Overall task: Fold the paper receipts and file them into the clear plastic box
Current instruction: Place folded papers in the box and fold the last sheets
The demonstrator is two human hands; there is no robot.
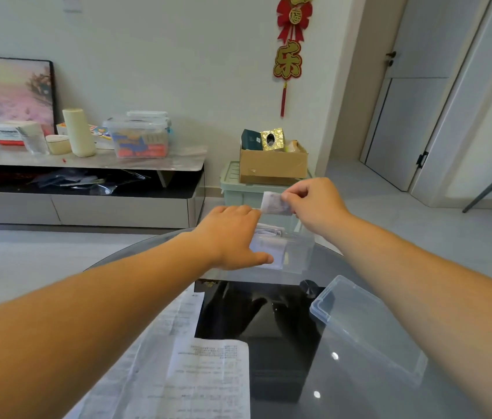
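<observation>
The clear plastic box [300, 252] stands at the far edge of the round glass table [359, 388], with folded white receipts [272, 237] inside it. My left hand [232, 237] rests against the box's left side, thumb stretched along its front wall. My right hand [314, 204] pinches a small folded receipt [273, 203] just above the box's opening. Several unfolded receipts [208, 379] lie on the table near me, between my forearms.
The box's clear lid [368, 325] lies on the table to the right. A dark square base [256, 316] shows under the glass. Beyond the table stand a low cabinet [87, 164] with clutter, and a green bin [247, 189] carrying a cardboard box [273, 164].
</observation>
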